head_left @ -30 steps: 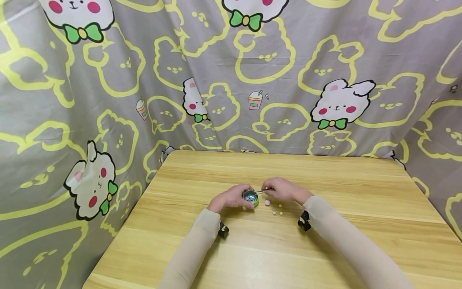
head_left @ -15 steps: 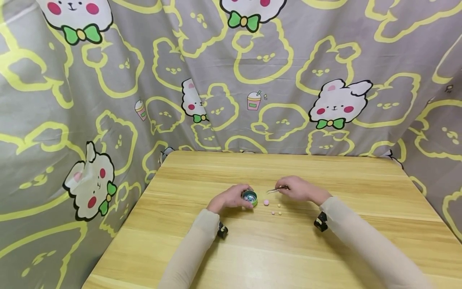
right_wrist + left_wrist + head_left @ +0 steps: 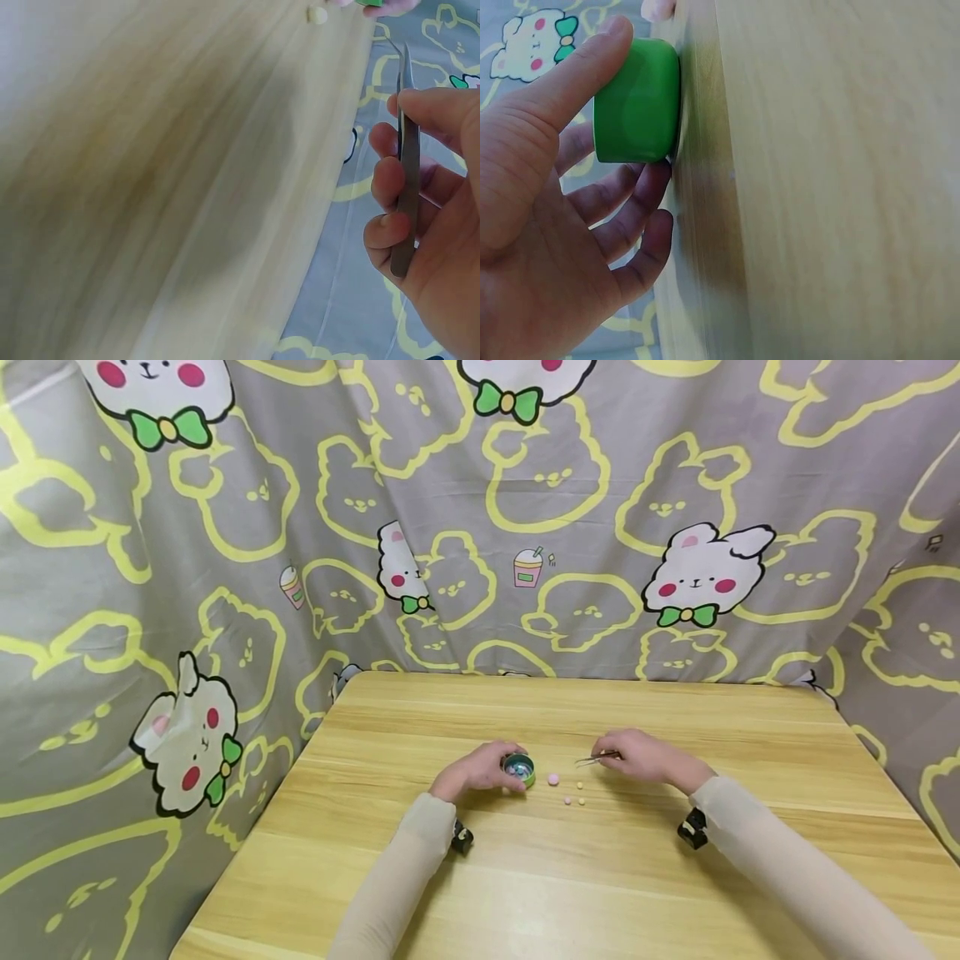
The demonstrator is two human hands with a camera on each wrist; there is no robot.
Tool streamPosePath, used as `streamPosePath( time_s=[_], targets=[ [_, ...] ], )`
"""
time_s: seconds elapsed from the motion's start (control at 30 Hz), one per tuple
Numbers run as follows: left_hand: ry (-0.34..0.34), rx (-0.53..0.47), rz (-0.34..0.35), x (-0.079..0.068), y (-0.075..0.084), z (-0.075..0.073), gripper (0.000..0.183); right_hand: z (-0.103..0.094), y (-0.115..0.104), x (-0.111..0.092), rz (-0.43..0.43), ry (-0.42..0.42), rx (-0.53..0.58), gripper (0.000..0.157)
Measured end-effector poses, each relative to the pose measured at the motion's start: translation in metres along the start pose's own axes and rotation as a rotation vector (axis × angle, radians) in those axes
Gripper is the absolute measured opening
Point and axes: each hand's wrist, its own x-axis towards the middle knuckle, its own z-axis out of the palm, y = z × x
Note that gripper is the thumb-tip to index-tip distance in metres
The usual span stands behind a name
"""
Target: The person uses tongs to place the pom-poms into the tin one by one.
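My left hand holds a small round green container on the table, thumb on one side and fingers on the other. Looking in from above, the head view shows small bluish and pinkish bits inside it, too small to make out. My right hand grips curved-tip metal tweezers, their tips slightly apart with nothing visible between them. Between the hands lie a larger pink ball, a small pink ball and two small yellow balls, one nearer the right hand and another in front.
The wooden table spreads around both hands. A grey curtain with yellow outlines and white cartoon animals hangs behind it and along the sides. Black wrist devices show under the left sleeve and right sleeve.
My right hand has drawn back to the right with the tweezers, away from the container's rim. My left hand and the container have stayed in place, as have the balls.
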Motion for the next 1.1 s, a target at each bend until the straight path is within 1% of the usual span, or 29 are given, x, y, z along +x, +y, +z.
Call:
streamPosePath(
  time_s=[0.17,0.37,0.7,0.83,1.1],
  targets=[
    [0.001,0.012,-0.004,0.000,0.000,0.000,0.063,0.003,-0.001,-0.006,-0.004,-0.005,-0.008,0.010],
    [0.007,0.016,-0.011,0.001,0.000,0.001,0.063,0.007,-0.001,-0.009,0.028,-0.021,-0.012,0.010],
    [0.004,0.011,-0.006,0.001,0.000,0.000,0.062,0.013,0.001,-0.013,-0.002,-0.003,-0.023,0.008],
    [-0.002,0.008,-0.009,0.000,0.001,-0.001,0.061,0.014,0.002,-0.014,-0.027,-0.005,-0.024,0.008],
    [0.000,0.008,-0.014,0.001,0.000,0.000,0.061,0.018,0.003,-0.017,-0.027,-0.020,-0.025,0.010]
  ],
)
